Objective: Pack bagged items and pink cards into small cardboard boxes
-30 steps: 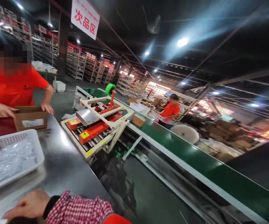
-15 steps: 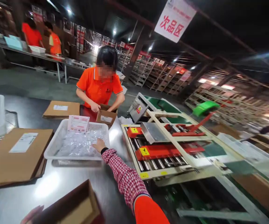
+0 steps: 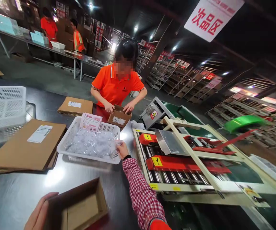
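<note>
Steel tabletop (image 3: 63,179) carries a white basket (image 3: 90,156) of clear plastic packets (image 3: 90,143), and the right hand (image 3: 122,149) pinches one packet's edge at the basket's near right corner. Nearer the body, the left hand (image 3: 38,214) grips the left wall of an open cardboard box (image 3: 77,207). Beyond the basket a co-worker (image 3: 117,86) handles a small carton (image 3: 118,117); a taping machine (image 3: 188,156) stands right of the grip, flat cardboard (image 3: 25,145) left.

Readable signs and labels around the roller machine

A white hanging sign (image 3: 213,17), up and to the right above the roller machine (image 3: 188,159), reads 次品区 in red. Yellow triangle warning stickers (image 3: 156,161) sit on the machine's red guides, and another warning sticker (image 3: 153,114) on its grey housing. White labels on the flat cartons (image 3: 39,133) to its left and the pink leaflet (image 3: 90,122) are too small to read.
</note>
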Demonstrator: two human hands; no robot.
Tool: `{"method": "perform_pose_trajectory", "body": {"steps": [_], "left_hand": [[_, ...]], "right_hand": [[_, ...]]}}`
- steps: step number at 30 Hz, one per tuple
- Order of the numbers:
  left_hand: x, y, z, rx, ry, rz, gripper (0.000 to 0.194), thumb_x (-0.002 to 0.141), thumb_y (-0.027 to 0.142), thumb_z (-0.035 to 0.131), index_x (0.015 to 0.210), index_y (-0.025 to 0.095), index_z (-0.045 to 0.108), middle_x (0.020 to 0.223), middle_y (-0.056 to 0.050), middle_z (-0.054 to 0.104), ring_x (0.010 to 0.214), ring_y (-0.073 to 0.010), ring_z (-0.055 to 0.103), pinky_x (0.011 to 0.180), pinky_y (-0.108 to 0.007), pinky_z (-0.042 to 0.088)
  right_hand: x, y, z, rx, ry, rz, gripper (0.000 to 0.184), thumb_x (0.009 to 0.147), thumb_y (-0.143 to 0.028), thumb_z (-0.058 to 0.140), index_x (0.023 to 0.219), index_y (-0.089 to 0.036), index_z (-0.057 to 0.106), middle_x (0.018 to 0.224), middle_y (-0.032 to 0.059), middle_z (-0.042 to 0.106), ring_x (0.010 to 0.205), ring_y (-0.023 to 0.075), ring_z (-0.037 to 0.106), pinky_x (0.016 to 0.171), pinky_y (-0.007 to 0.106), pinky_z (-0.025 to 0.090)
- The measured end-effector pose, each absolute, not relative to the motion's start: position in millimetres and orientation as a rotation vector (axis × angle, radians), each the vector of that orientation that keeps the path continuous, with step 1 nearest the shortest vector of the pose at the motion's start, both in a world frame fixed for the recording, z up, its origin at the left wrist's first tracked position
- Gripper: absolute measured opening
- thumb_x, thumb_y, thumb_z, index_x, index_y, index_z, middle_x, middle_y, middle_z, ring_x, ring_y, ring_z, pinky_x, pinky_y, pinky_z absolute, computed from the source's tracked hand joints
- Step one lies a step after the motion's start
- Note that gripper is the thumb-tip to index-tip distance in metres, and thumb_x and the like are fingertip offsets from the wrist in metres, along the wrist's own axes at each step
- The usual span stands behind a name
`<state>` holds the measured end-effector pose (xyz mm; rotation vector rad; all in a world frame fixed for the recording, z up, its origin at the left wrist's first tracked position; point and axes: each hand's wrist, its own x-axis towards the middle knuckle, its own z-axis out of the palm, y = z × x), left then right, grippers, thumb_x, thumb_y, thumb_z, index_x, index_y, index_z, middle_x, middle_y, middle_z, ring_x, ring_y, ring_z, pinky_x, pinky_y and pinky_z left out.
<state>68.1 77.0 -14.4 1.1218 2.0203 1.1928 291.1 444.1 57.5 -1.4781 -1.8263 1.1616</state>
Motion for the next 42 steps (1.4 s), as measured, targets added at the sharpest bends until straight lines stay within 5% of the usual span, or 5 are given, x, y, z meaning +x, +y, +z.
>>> {"method": "perform_pose_trajectory", "body": {"steps": [12, 16, 22, 30, 42], "left_hand": [[83.1, 110.5, 17.6, 0.931, 1.866, 1.288, 0.058, 0.084, 0.067, 0.033, 0.103, 0.018, 0.058, 0.106, -0.008, 0.065, 0.108, -0.0257, 0.058, 0.102, -0.044, 0.045], [84.5, 108.1, 18.2, 0.944, 1.846, 1.267, 0.054, 0.086, 0.064, 0.033, 0.105, 0.018, 0.056, 0.110, -0.009, 0.062, 0.110, -0.0257, 0.057, 0.106, -0.046, 0.040], [89.5, 104.8, 7.2, 0.818, 1.842, 1.268, 0.052, 0.089, 0.060, 0.031, 0.113, 0.020, 0.056, 0.121, -0.006, 0.058, 0.122, -0.0223, 0.049, 0.115, -0.045, 0.024], [89.3, 108.0, 22.9, 0.853, 1.874, 1.209, 0.055, 0.088, 0.061, 0.029, 0.112, 0.019, 0.055, 0.119, -0.009, 0.058, 0.117, -0.0238, 0.052, 0.111, -0.043, 0.034], [80.5, 117.7, 8.3, 0.963, 1.958, 1.282, 0.052, 0.088, 0.060, 0.032, 0.107, 0.020, 0.059, 0.115, -0.007, 0.061, 0.116, -0.0246, 0.053, 0.112, -0.042, 0.031]], "right_hand": [[259.7, 279.9, 109.6, 0.169, -2.969, 1.418, 0.066, 0.074, -0.025, 0.066, 0.136, -0.017, 0.044, 0.143, 0.0137, 0.042, 0.138, 0.0292, 0.028, 0.112, 0.044, 0.026], [246.1, 371.1, 106.2, -0.521, -2.848, 1.157, 0.051, 0.086, -0.024, 0.054, 0.136, -0.021, 0.046, 0.135, 0.0090, 0.050, 0.123, 0.0208, 0.048, 0.100, 0.034, 0.041], [217.3, 453.6, 33.0, -1.259, -2.885, 0.702, 0.109, 0.043, -0.014, 0.086, 0.140, -0.003, 0.037, 0.144, 0.0281, 0.032, 0.135, 0.0422, 0.026, 0.111, 0.051, 0.023], [244.8, 458.9, -2.7, -1.164, -2.708, 0.855, 0.037, 0.074, -0.012, 0.062, 0.110, -0.010, 0.063, 0.122, 0.0165, 0.056, 0.131, 0.0302, 0.033, 0.113, 0.045, 0.017], [307.8, 401.0, 72.4, -0.642, -2.170, 1.556, 0.043, 0.083, -0.034, 0.050, 0.122, -0.020, 0.039, 0.103, 0.0057, 0.056, 0.086, 0.0162, 0.054, 0.074, 0.028, 0.049]]}}
